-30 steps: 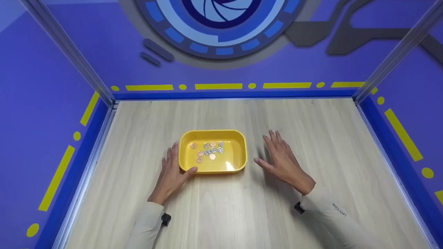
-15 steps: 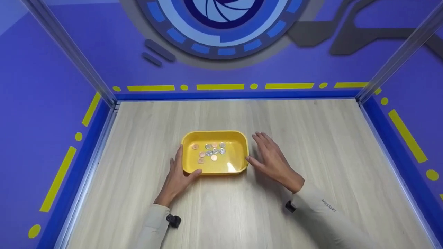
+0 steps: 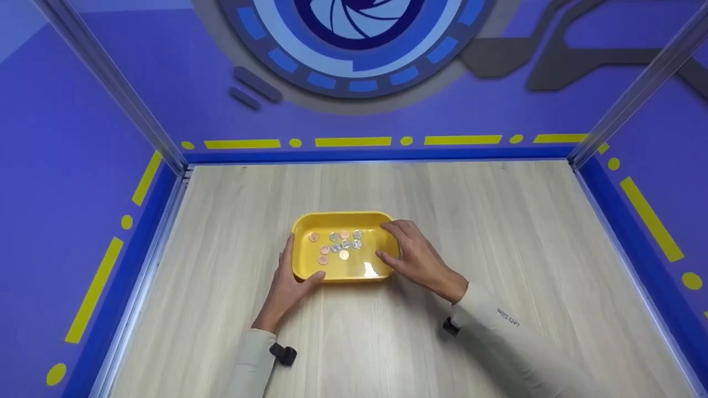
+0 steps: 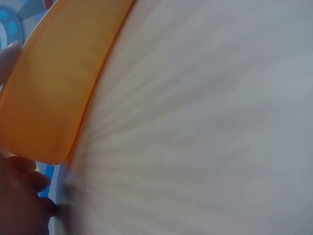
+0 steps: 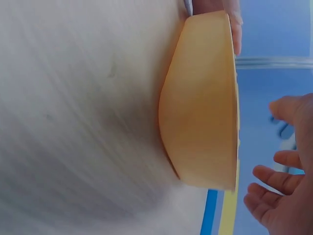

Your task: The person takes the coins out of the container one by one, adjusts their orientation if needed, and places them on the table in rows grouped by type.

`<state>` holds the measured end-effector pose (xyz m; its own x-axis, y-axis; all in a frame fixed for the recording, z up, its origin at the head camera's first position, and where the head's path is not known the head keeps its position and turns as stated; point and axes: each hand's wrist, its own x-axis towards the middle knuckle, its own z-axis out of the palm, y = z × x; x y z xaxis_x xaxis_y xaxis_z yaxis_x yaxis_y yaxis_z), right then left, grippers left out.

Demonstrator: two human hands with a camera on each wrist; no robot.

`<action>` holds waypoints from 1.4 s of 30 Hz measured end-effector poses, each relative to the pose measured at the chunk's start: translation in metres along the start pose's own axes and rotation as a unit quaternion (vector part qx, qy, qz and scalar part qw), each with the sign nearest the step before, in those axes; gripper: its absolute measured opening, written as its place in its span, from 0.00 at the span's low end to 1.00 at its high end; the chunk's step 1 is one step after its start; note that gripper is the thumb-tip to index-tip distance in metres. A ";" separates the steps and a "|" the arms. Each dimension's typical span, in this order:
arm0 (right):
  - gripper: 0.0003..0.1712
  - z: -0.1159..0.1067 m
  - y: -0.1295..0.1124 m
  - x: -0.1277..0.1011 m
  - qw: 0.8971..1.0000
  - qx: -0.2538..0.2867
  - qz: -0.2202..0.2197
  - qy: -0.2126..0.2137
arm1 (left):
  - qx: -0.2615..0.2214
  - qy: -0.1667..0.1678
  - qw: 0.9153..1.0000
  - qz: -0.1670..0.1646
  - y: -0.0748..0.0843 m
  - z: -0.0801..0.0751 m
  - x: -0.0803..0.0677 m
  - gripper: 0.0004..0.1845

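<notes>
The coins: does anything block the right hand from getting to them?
Nothing visible does. The right hand hovers above the tray, fingertips over its inside, and the coins lie uncovered on the bottom.

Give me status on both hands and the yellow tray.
Left hand grips yellow tray, left end. Right hand hovers over right end. Coins inside, nothing covering them.
</notes>
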<state>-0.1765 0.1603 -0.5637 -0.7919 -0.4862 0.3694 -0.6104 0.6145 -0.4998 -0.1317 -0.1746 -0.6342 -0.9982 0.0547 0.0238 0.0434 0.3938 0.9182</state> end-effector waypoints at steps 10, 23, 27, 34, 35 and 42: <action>0.27 0.018 0.000 0.014 0.987 0.143 0.033 -0.064 | -0.003 0.012 1.000 -0.002 -0.004 0.012 0.002 0.62; 0.23 0.038 -0.009 0.050 0.964 0.175 0.161 -0.121 | -0.026 0.038 0.999 0.010 -0.010 0.007 -0.005 0.60; 0.17 0.047 -0.009 0.058 0.971 0.135 0.165 -0.105 | -0.026 0.039 0.999 0.012 -0.010 0.006 -0.004 0.60; 0.09 0.056 -0.012 0.067 0.968 0.079 0.213 -0.110 | -0.019 0.045 0.999 0.022 -0.011 0.005 -0.005 0.60; 0.08 0.056 -0.012 0.068 0.967 0.076 0.218 -0.110 | -0.019 0.045 0.998 0.025 -0.011 0.005 -0.005 0.60; 0.10 0.067 -0.007 0.073 0.965 0.078 0.226 -0.109 | -0.021 0.048 0.998 0.035 -0.012 0.005 -0.003 0.59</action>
<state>-0.2288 0.0790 -0.5853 -0.9444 -0.3193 -0.0784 -0.1801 0.7019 -0.6891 -0.1290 -0.1750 -0.6473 -0.9923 -0.0083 0.1239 0.1130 0.3539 0.9284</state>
